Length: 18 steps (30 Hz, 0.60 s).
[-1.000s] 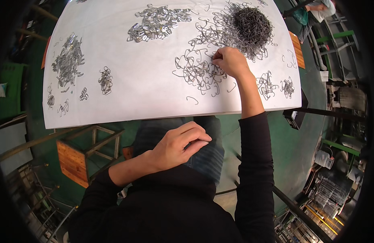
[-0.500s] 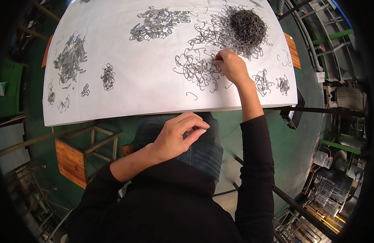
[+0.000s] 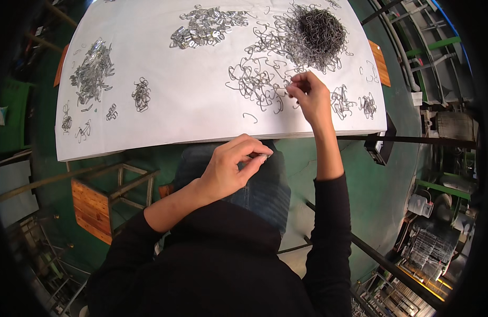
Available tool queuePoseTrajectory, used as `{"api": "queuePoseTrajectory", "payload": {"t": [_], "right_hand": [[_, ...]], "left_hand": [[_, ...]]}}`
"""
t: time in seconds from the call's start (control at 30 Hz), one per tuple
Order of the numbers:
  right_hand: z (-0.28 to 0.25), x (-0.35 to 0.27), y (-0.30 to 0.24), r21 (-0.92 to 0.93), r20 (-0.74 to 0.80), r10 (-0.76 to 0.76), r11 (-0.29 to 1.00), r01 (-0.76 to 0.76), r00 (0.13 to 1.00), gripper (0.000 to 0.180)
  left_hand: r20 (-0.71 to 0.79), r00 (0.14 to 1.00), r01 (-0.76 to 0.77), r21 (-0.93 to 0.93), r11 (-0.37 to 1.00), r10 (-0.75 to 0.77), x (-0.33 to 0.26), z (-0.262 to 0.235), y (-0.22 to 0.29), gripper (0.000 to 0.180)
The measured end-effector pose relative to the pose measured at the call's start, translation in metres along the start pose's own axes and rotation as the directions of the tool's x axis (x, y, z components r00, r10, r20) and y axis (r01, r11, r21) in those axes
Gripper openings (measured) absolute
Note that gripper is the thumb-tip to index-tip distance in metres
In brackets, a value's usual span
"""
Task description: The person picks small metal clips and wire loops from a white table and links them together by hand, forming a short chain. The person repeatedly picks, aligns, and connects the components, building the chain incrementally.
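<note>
Metal hooks (image 3: pixel 256 83) lie tangled on the table (image 3: pixel 186 105) beside the right hand (image 3: pixel 312 96), whose grip I cannot tell; the left hand (image 3: pixel 230 165) pinches a small piece (image 3: pixel 264 155). Lifting singly should limit snagging.

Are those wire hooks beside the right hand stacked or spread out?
Spread: the wire hooks lie loose, at many angles, on the white tabletop.
</note>
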State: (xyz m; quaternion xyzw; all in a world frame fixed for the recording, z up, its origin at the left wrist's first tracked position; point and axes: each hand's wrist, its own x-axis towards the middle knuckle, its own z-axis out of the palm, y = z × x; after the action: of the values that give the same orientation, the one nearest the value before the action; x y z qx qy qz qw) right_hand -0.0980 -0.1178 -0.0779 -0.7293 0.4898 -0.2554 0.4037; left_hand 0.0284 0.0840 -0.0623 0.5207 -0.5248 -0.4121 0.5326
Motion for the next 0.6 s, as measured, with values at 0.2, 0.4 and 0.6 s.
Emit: {"api": "queuePoseTrajectory", "payload": {"t": [0.2,0.4,0.6], "right_hand": [[-0.013,-0.129,-0.043,0.654,-0.049,0.148,0.752,-0.080,0.988,0.026],[0.005,-0.159,-0.052,0.748,-0.066,0.232,0.655,-0.106,0.970,0.021],[0.020,-0.158,-0.051,0.678,-0.208,0.187,0.735,0.004,0.960,0.021]], "left_hand": [[-0.074,0.997,0.029,-0.073,0.997,-0.034,-0.001,0.003,-0.005,0.014],[-0.096,0.994,0.035,-0.105,0.994,-0.045,0.000,0.004,-0.005,0.015],[-0.083,0.997,-0.006,-0.101,0.995,-0.003,-0.001,0.006,-0.004,0.017]]}}
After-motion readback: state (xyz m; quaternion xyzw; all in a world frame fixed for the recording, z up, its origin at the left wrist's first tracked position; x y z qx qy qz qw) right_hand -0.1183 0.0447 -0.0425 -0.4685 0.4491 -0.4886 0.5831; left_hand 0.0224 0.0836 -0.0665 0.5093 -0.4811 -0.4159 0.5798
